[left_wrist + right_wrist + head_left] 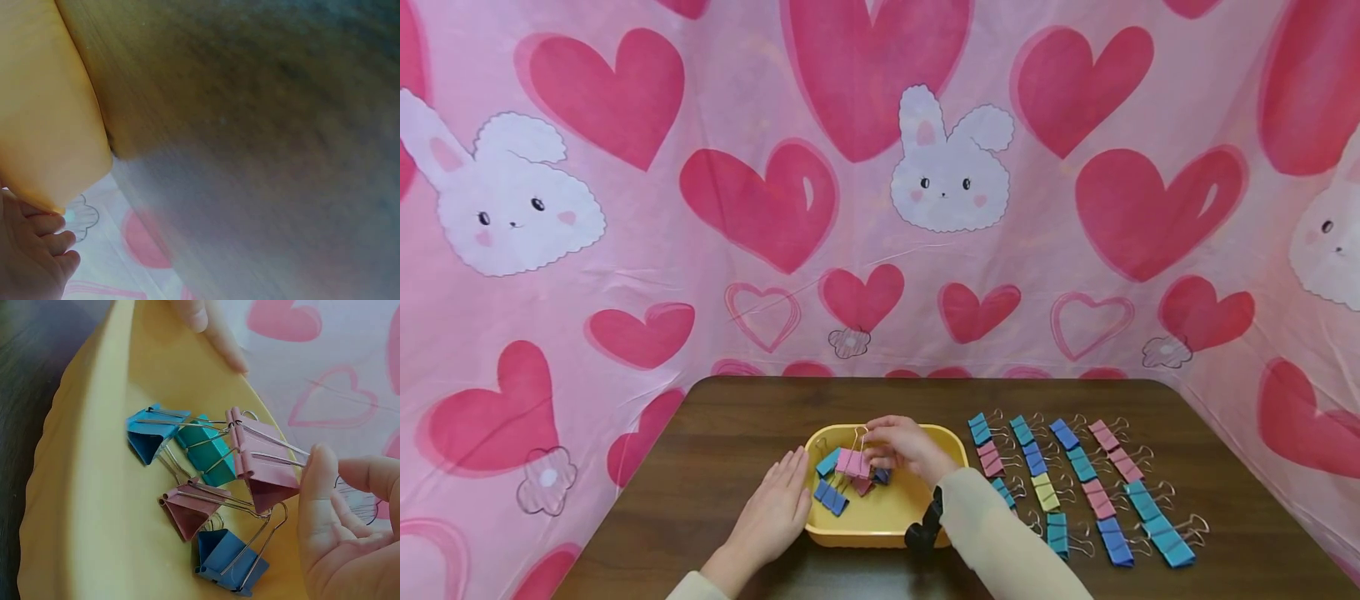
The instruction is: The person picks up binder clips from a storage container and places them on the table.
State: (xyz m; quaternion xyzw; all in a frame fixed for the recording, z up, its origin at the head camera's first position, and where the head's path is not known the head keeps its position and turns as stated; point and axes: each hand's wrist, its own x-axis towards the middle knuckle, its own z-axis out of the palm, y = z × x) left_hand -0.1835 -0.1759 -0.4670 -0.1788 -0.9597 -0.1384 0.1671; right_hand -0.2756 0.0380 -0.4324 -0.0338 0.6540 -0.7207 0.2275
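Observation:
My right hand [904, 447] pinches a wire handle of a pink binder clip [853, 462] between thumb and index finger over the yellow tub [925, 531]. In the right wrist view this pink clip [265, 459] appears in front of a teal clip [206, 452]. Around it in the tub lie a blue clip [831, 497], a second pink clip [192, 509] and a dark blue clip [230, 559]. My left hand [775, 504] rests with straight fingers against the tub's left side.
Several binder clips in teal, pink, blue and yellow lie in columns on the dark wooden table [737, 417], right of the tub; one is a large teal clip [1168, 540]. My right sleeve [1007, 533] passes just left of them. A pink heart-patterned cloth [865, 242] hangs behind the table.

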